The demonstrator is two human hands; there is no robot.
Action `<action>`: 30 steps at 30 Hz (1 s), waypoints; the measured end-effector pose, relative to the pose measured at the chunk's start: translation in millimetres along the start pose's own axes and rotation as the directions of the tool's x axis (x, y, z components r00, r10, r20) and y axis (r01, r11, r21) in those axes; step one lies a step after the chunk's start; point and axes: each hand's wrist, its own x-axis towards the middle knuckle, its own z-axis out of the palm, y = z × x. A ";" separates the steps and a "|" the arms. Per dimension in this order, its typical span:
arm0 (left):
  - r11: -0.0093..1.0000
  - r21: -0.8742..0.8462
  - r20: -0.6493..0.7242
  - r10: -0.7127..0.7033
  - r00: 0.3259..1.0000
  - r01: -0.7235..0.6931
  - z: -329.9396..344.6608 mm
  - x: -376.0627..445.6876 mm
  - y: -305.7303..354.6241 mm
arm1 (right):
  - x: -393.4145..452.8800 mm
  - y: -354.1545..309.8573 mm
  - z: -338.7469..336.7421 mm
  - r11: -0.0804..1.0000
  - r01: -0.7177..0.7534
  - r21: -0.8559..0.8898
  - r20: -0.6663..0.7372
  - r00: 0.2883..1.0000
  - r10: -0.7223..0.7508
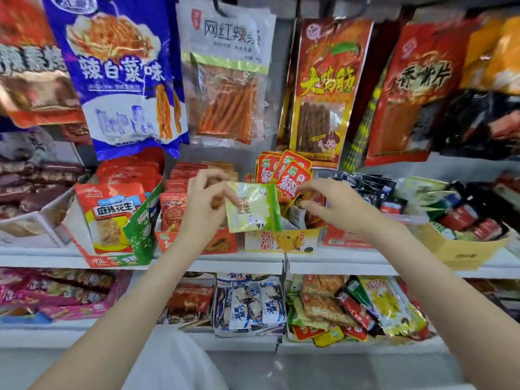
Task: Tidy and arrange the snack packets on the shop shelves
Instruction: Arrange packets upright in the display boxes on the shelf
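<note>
Green snack packet (253, 206), glossy, crinkled, pinched in left hand (204, 205) grip, right hand (334, 205) grip loosely curled, empty.

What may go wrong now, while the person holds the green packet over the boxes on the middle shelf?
1. The left hand pinches the green packet only at its edge, so it may slip and fall into the wrong box.
2. The right hand reaches among the upright red packets; it might knock them over.
3. The hanging blue bag is close above and could be bumped.
</note>
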 end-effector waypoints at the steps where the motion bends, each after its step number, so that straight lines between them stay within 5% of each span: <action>1: 0.998 -0.067 0.008 -0.017 1.000 0.018 -4.3 -0.3 4.0 | 0.6 -5.4 -0.8 0.989 0.004 0.151 -0.013 1.000 -0.002; 4: 0.946 -0.316 0.121 -0.032 0.992 0.069 -9.5 5.7 23.1 | -1.2 -23.8 3.0 0.829 -0.013 0.559 0.088 0.995 -0.043; 8: 0.933 -0.353 0.311 0.048 0.949 0.068 -3.8 9.2 50.3 | -21.7 -15.2 2.9 0.596 -0.121 0.793 0.125 0.991 0.035; 12: 0.940 -0.324 0.394 0.033 0.919 0.104 22.1 -2.7 59.5 | -65.9 20.3 -13.1 0.693 -0.136 0.708 -0.082 0.959 0.272; 16: 0.984 -0.177 0.403 0.062 0.913 0.011 59.9 1.9 84.0 | -106.1 71.3 -34.7 0.512 -0.117 0.851 -0.240 0.781 0.577; 24: 0.983 -0.110 0.499 0.185 0.847 -0.149 139.8 25.2 151.6 | -150.2 173.3 -86.5 0.690 -0.200 0.696 -0.569 0.434 0.699; 26: 0.975 -0.090 0.553 0.218 0.804 -0.202 164.7 32.0 166.9 | -152.6 191.3 -94.9 0.713 -0.269 0.648 -0.557 0.472 0.684; 30: 0.942 -0.068 0.684 0.283 0.673 -0.327 213.3 57.6 189.7 | -152.7 207.4 -104.0 0.793 -0.359 0.492 -0.463 0.664 0.588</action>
